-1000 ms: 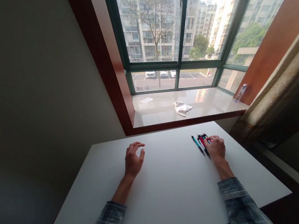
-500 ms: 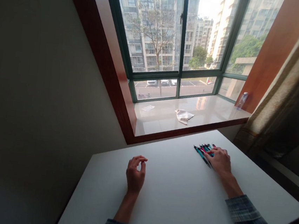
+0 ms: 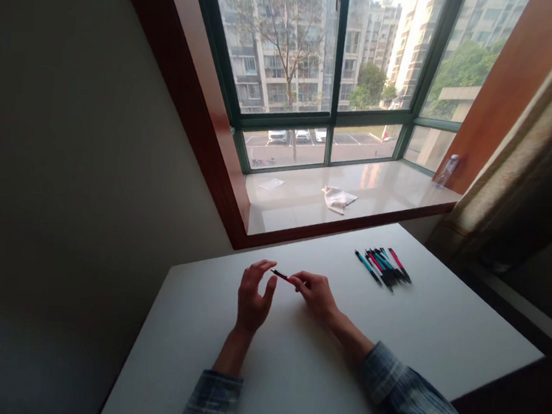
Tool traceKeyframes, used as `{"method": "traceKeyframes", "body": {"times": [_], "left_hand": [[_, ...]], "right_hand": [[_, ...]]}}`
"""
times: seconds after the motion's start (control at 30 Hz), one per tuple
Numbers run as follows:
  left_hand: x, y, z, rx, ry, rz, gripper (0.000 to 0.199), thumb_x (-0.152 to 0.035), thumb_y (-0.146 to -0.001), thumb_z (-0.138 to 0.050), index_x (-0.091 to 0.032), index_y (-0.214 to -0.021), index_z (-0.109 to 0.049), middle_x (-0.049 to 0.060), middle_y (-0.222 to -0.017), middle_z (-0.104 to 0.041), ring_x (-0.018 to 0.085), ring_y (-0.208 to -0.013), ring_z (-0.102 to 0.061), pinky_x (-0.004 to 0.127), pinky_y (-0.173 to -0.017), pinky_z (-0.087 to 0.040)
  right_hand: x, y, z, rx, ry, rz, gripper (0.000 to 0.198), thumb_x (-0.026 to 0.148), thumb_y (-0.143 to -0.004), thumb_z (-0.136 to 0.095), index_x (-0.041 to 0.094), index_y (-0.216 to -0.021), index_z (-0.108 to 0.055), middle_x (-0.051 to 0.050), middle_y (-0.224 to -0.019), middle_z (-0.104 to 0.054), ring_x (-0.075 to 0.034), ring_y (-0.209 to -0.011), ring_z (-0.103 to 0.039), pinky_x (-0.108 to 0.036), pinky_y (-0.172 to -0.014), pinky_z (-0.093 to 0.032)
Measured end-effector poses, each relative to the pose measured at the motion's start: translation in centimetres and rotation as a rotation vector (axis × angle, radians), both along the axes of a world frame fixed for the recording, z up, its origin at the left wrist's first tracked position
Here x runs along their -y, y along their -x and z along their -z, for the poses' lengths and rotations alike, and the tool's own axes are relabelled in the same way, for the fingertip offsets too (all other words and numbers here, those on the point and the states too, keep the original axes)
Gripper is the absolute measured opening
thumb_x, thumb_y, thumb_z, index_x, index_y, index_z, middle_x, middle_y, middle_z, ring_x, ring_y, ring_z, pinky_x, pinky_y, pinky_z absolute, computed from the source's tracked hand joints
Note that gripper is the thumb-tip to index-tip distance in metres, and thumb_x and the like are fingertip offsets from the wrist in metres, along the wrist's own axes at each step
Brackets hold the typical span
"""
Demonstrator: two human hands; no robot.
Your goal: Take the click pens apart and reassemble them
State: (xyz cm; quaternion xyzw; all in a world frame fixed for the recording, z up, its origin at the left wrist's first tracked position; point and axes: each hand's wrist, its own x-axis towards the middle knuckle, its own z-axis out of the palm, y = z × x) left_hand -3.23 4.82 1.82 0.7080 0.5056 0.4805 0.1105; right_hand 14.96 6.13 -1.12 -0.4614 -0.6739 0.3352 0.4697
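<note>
A red pen (image 3: 283, 276) with a dark clip end is pinched in my right hand (image 3: 315, 293) above the middle of the table. Its dark end points left, between the parted thumb and fingers of my left hand (image 3: 254, 296). My left hand is open, and I cannot tell whether the pen's tip touches it. To the right lies a loose pile of several pens (image 3: 383, 266), teal, red and black, on the white table (image 3: 309, 373).
Behind the table runs a window sill (image 3: 294, 218) with a crumpled cloth (image 3: 338, 200), a flat piece of paper (image 3: 271, 184) and a clear bottle (image 3: 446, 171). A curtain (image 3: 499, 170) hangs at the right. A dark wall stands on the left.
My right hand has moved left from the pile, carrying a red pen to my left hand. The fingers of my left hand have opened wider. The view has tilted down slightly.
</note>
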Motion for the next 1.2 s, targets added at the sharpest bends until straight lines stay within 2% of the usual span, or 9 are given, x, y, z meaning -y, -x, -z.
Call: {"method": "traceKeyframes", "body": {"times": [0.07, 0.23, 0.33, 0.5, 0.63, 0.73, 0.8, 1.0, 1.2], "left_hand": [[-0.1, -0.1, -0.3, -0.225, -0.024, 0.039, 0.029, -0.042, -0.100, -0.053, -0.024, -0.110, -0.073, 0.009, -0.120, -0.071, 0.028, -0.119, -0.057, 0.043, -0.103, -0.046], [-1.1, -0.5, -0.1, -0.581, 0.161, -0.042, 0.045, -0.048, -0.102, -0.045, -0.021, -0.074, -0.067, 0.007, -0.078, -0.069, 0.025, -0.082, -0.055, 0.032, -0.073, -0.040], [-1.5, -0.4, 0.2, -0.623, 0.183, -0.251, 0.049, -0.055, -0.102, -0.041, -0.022, -0.076, -0.066, 0.007, -0.072, -0.064, 0.025, -0.076, -0.055, 0.030, -0.063, -0.029], [-1.5, 0.4, 0.4, -0.619, 0.290, -0.407, 0.053, -0.064, -0.101, -0.039, -0.022, -0.089, -0.070, 0.007, -0.073, -0.065, 0.023, -0.064, -0.053, 0.031, -0.061, -0.020], [-0.9, -0.6, 0.4, -0.705, 0.281, -0.255, 0.051, -0.058, -0.103, -0.038, -0.023, -0.090, -0.072, 0.009, -0.079, -0.070, 0.026, -0.073, -0.059, 0.032, -0.064, -0.027], [-0.1, -2.6, 0.3, -0.757, 0.093, -0.112, 0.044, -0.049, -0.105, -0.039, -0.021, -0.096, -0.072, 0.011, -0.093, -0.074, 0.028, -0.088, -0.063, 0.033, -0.074, -0.034], [0.3, -3.8, 0.3, -0.704, 0.102, -0.075, 0.042, -0.042, -0.107, -0.036, -0.019, -0.101, -0.070, 0.009, -0.091, -0.074, 0.025, -0.081, -0.064, 0.032, -0.072, -0.035], [0.6, -3.8, 0.5, -0.643, 0.148, -0.137, 0.041, -0.044, -0.108, -0.034, -0.024, -0.121, -0.067, 0.008, -0.103, -0.077, 0.024, -0.075, -0.066, 0.030, -0.063, -0.032], [0.7, -3.5, 0.5, -0.624, 0.152, -0.123, 0.044, -0.046, -0.108, -0.033, -0.025, -0.129, -0.065, 0.009, -0.110, -0.078, 0.025, -0.079, -0.068, 0.030, -0.065, -0.035]], "right_hand": [[-0.2, 1.3, 0.7, -0.067, 0.043, -0.053, 0.031, 0.044, -0.099, -0.061, 0.019, -0.092, -0.079, -0.001, -0.072, -0.074, -0.013, -0.062, -0.064, -0.024, -0.066, -0.048], [-1.5, 0.6, 1.3, -0.093, 0.147, -0.251, 0.039, 0.049, -0.098, -0.062, 0.016, -0.083, -0.077, 0.000, -0.063, -0.069, -0.011, -0.057, -0.060, -0.021, -0.057, -0.042], [-2.0, -0.5, 1.4, -0.227, 0.227, -0.299, 0.036, 0.052, -0.093, -0.068, 0.018, -0.101, -0.075, -0.001, -0.075, -0.074, -0.011, -0.062, -0.064, -0.020, -0.059, -0.046], [-1.6, -0.2, 1.7, -0.303, 0.182, -0.240, 0.035, 0.052, -0.083, -0.078, 0.018, -0.092, -0.074, 0.001, -0.070, -0.072, -0.011, -0.063, -0.066, -0.021, -0.063, -0.049], [-2.1, 0.3, 2.4, -0.412, 0.173, -0.058, 0.034, 0.052, -0.083, -0.077, 0.018, -0.083, -0.072, 0.002, -0.067, -0.069, -0.010, -0.060, -0.063, -0.021, -0.061, -0.048], [-2.9, 0.1, 2.7, -0.493, 0.214, -0.059, 0.037, 0.054, -0.080, -0.079, 0.018, -0.082, -0.071, 0.002, -0.066, -0.069, -0.010, -0.059, -0.062, -0.021, -0.060, -0.048], [-3.3, -0.1, 2.8, -0.537, 0.235, -0.070, 0.038, 0.054, -0.079, -0.080, 0.019, -0.084, -0.069, 0.002, -0.065, -0.069, -0.011, -0.058, -0.062, -0.022, -0.059, -0.048], [-3.1, -0.2, 2.3, -0.508, 0.208, 0.099, 0.043, 0.061, -0.085, -0.070, 0.020, -0.075, -0.064, 0.001, -0.066, -0.069, -0.012, -0.060, -0.063, -0.024, -0.064, -0.049], [-2.4, -0.3, 1.5, -0.361, 0.159, 0.113, 0.048, 0.065, -0.089, -0.063, 0.020, -0.073, -0.067, 0.003, -0.066, -0.067, -0.012, -0.063, -0.061, -0.023, -0.066, -0.046]]}}
